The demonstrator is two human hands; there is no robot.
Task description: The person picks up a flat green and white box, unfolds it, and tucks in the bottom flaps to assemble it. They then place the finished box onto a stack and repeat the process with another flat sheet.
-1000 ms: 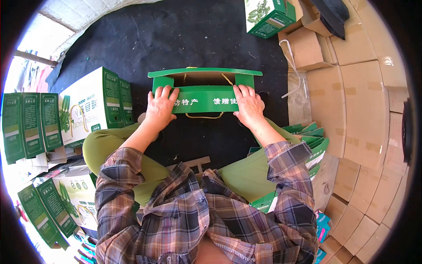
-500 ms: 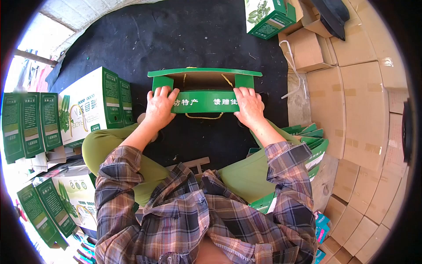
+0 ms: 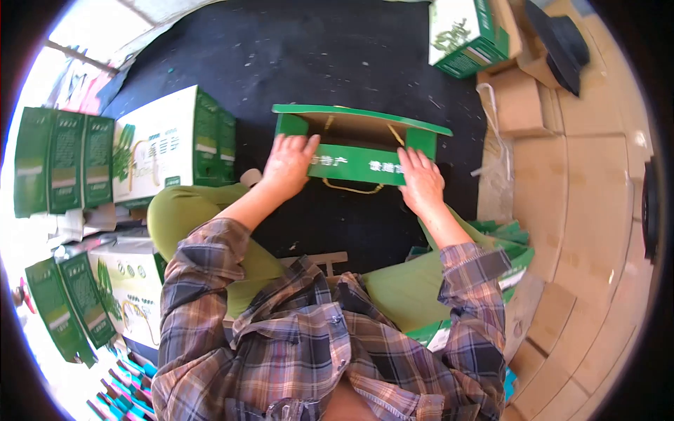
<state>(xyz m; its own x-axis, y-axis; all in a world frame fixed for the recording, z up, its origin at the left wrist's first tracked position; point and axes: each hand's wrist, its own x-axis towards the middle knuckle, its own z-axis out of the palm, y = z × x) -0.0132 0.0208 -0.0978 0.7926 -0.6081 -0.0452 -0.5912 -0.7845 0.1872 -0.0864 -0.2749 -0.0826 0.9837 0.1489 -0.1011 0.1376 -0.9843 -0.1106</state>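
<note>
A green carton [image 3: 358,163] with white printed characters on its front flap stands before me, its top raised and brown inside showing. Yellow rope handles [image 3: 351,190] hang at its front and show inside it. My left hand [image 3: 289,165] lies over the left end of the front flap, fingers stretched out. At the flap's right end, my right hand [image 3: 423,181] rests with straight, slightly parted fingers. Both palms face the carton, so their undersides are hidden. My crossed legs [image 3: 393,291] lie on either side below it.
White and green printed cartons [image 3: 158,158] stand at the left, with more cartons [image 3: 130,288] below them. Flattened green cartons [image 3: 516,263] lie by my right knee. Brown boxes [image 3: 540,203] line the right side. Another printed carton [image 3: 467,42] and a dark hat [image 3: 562,45] are at upper right.
The view has turned, so the scene sits further right and slightly tilted. My fingers lie straighter on the flap than before; both hands stay at its ends.
</note>
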